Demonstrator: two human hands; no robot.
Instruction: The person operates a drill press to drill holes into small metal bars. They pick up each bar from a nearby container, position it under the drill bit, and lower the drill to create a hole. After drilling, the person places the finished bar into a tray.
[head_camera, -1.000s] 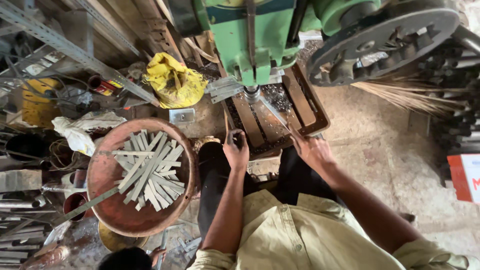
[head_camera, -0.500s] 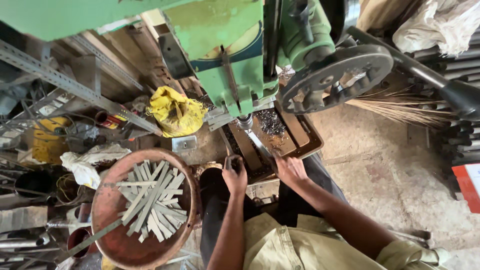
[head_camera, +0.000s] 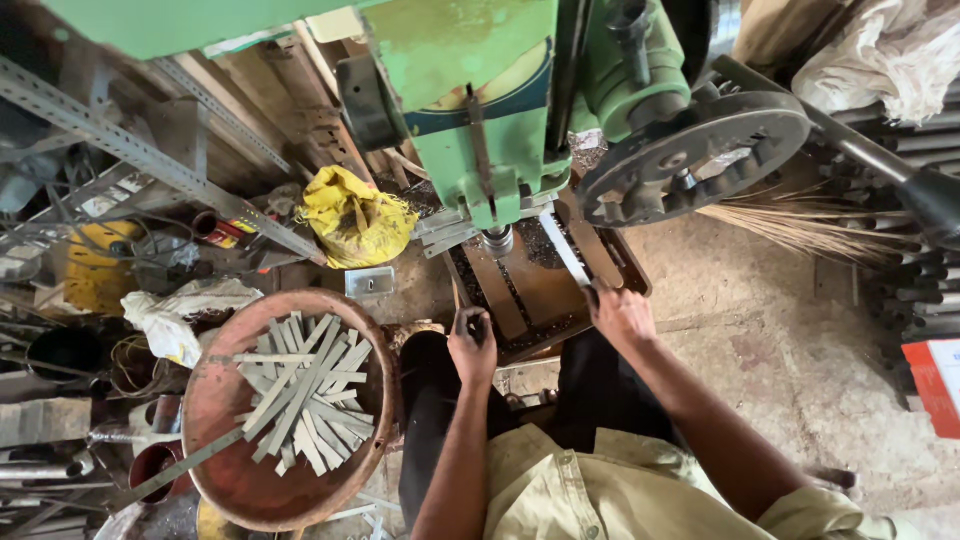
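Two hands worked at the green drill press (head_camera: 480, 130): right hand (head_camera: 622, 315) gripped a flat metal strip (head_camera: 566, 250) under the spindle; left hand (head_camera: 472, 345) clenched near the bed (head_camera: 520, 290). Drilling seemingly in hand; next called for steady holding.

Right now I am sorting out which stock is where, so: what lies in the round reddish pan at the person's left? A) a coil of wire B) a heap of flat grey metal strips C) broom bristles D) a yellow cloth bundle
B: the round reddish pan holds a criss-crossed heap of flat grey metal strips, while the yellow cloth bundle sits apart beyond it, by the green machine.
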